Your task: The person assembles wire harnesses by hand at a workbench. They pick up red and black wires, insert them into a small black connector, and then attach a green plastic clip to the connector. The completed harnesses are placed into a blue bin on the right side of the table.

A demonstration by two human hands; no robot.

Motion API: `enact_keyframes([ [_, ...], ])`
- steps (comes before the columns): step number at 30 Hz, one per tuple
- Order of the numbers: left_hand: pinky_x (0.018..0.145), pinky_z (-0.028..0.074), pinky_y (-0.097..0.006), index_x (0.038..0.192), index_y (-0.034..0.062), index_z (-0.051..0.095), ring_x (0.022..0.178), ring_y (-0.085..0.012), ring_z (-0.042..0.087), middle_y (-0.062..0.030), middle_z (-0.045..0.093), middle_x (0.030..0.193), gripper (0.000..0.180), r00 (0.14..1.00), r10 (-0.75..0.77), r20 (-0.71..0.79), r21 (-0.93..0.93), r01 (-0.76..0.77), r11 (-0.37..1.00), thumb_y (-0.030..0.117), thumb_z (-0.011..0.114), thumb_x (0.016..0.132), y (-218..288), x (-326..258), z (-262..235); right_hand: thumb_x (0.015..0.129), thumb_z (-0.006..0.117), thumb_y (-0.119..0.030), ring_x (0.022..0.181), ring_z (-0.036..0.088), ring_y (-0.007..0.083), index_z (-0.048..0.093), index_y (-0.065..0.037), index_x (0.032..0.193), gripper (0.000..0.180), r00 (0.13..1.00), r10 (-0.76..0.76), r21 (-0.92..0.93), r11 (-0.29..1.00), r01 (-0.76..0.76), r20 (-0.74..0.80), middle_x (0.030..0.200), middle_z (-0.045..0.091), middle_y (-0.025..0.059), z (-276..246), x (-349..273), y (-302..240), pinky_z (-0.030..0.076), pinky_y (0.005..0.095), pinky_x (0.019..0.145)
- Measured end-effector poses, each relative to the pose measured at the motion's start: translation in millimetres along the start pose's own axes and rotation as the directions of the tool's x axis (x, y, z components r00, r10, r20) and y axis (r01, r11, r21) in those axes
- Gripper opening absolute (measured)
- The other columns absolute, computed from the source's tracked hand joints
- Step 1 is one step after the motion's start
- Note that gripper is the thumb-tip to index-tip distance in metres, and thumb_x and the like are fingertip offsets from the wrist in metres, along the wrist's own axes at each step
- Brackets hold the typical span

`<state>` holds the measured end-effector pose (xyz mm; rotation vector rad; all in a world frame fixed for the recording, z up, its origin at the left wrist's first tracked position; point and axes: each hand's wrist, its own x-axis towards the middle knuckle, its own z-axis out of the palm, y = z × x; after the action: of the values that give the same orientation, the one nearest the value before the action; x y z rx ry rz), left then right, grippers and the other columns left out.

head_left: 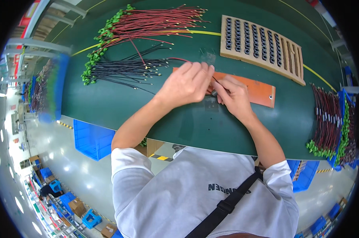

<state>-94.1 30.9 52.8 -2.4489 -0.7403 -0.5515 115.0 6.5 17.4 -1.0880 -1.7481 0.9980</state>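
Observation:
My left hand (pixel 187 84) is closed in a pinch over the orange board (pixel 261 92), with a red wire (pixel 178 59) running into its knuckles from the left. Close beside it, my right hand (pixel 234 95) is closed, thumb and fingers pinching a small dark grey cylinder (pixel 214 93) and a thin dark wire that passes up toward the left hand. The fingers hide most of the wire between both hands. To the left lie a bundle of red wires (pixel 159 22) and a bundle of black wires (pixel 120 70), both with green connectors (pixel 95 53) at one end.
A wooden tray (pixel 263 59) with rows of dark ring-shaped cores stands at the back right of the green table (pixel 211 129). More wires (pixel 324 119) with green connectors hang at the right edge. Blue bins (pixel 93 137) stand below the table.

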Motion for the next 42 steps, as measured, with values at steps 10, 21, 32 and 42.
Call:
enact_keyframes([
  [10, 0.079, 0.06, -0.035, 0.114, -0.0042, 0.068, 0.091, -0.0255, 0.069, -0.0125, 0.065, 0.109, 0.04, 0.979, -0.202, -0.034, 0.211, 0.204, 0.956, 0.002, 0.068, 0.075, -80, -51, -8, 0.099, 0.066, -0.011, 0.054, 0.061, 0.0135, 0.073, 0.003, 0.09, 0.018, 0.998, 0.057, 0.025, 0.998, -0.057, 0.011, 0.074, 0.06, 0.0074, 4, 0, 4, 0.045, 0.0296, 0.052],
  [21, 0.075, 0.063, -0.032, 0.099, -0.0022, 0.065, 0.084, -0.0234, 0.075, -0.0117, 0.071, 0.094, 0.01, 0.469, -0.498, 0.729, -0.684, 0.489, -0.542, -0.007, 0.069, 0.091, -2, -25, -33, 0.106, 0.058, -0.024, 0.061, 0.063, 0.0101, 0.069, 0.008, 0.103, 0.034, 0.887, 0.405, 0.471, 0.752, -0.462, 0.223, 0.085, 0.069, 0.0092, -8, 11, 9, 0.054, 0.0247, 0.056],
  [32, 0.086, 0.061, -0.033, 0.091, -0.0019, 0.063, 0.094, -0.0208, 0.073, -0.0131, 0.073, 0.098, 0.014, 0.502, -0.607, 0.617, -0.781, 0.49, -0.388, -0.011, 0.073, 0.086, 34, -23, 3, 0.106, 0.059, -0.028, 0.062, 0.061, 0.0088, 0.07, 0.004, 0.103, 0.033, 0.875, 0.429, 0.535, 0.696, -0.479, 0.224, 0.08, 0.067, 0.0052, -8, 12, 7, 0.052, 0.0243, 0.056],
  [42, 0.089, 0.06, -0.033, 0.093, -0.0026, 0.065, 0.097, -0.0196, 0.072, -0.0138, 0.073, 0.099, 0.011, 0.465, -0.702, 0.539, -0.829, 0.439, -0.346, -0.011, 0.071, 0.088, 44, -22, 5, 0.105, 0.06, -0.022, 0.065, 0.064, 0.0104, 0.069, 0.008, 0.103, 0.032, 0.874, 0.426, 0.565, 0.672, -0.478, 0.234, 0.083, 0.067, 0.0076, -8, 12, 8, 0.055, 0.0249, 0.057],
])
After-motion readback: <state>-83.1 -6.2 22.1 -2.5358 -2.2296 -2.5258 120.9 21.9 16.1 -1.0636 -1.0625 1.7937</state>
